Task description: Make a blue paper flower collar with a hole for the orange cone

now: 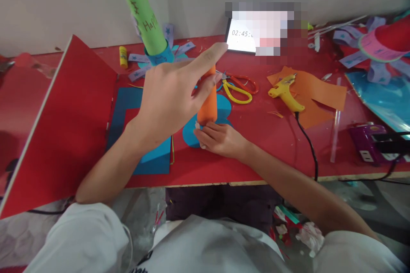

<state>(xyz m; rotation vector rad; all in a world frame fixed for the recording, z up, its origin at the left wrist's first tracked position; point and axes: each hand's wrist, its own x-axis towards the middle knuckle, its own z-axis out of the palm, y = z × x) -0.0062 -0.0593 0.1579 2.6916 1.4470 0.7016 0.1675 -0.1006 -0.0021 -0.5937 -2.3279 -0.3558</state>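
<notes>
A smooth, orange, paper-like cylinder (207, 110) stands nearly upright on a flat blue paper shape with rounded petals (224, 106), its long axis running up from the red tabletop (250, 160). The left hand (171, 100) holds its upper part, thumb across the near side. The right hand's (221, 138) bent fingers gather at the cylinder's foot; whether they pinch anything, I cannot tell.

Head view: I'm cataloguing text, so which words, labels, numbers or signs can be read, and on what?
"02:45:" on the lit screen; rest obscured.
"Hap" on the green tube; its ending and other characters unclear.
Too small or blurred: markings on the purple device, small yellow tube.
</notes>
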